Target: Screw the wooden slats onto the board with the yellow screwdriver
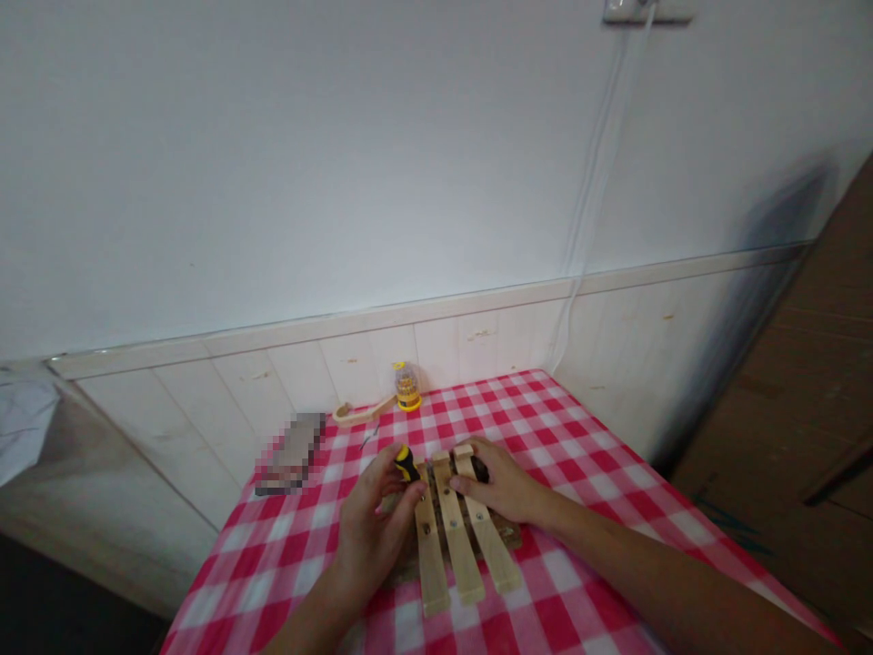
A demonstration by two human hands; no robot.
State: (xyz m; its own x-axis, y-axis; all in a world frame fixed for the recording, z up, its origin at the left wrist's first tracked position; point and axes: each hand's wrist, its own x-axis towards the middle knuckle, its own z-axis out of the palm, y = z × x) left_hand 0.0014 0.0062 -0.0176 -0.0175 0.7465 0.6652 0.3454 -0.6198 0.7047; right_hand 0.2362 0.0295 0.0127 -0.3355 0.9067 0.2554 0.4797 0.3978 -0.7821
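Holding a black-and-yellow screwdriver (407,464) in the left hand (374,514), with fingers and thumb closed about the handle, over the far part of the leftmost slat. Cannot tell, at this small and blurred scale, of any contact between its tip and a screw. Clasping with the right hand (503,482) the far end of the rightmost slat, with thumb laid across toward the middle one. Bracing in this way three wooden slats (462,557), set side by side with narrow gaps over a darker board (510,531), toward the near part of the worktop (532,400).

Already showing screws (479,517) seated in the middle and right slats, so judged partly fastened. Probably left to finish around the leftmost slat, under the screwdriver.

Farther out, passing a thin metal piece (369,439), then a curved wooden piece (361,415) and a yellow-based container (407,391), near the panelled wall (436,350). To the left, meeting a pixelated flat object (293,455) by the worktop's edge.

Bounded by the wall at the far side and by slanting edges at left and right. Judged roomiest over the checked cloth (573,446) beyond the right hand; tighter toward the flat object.
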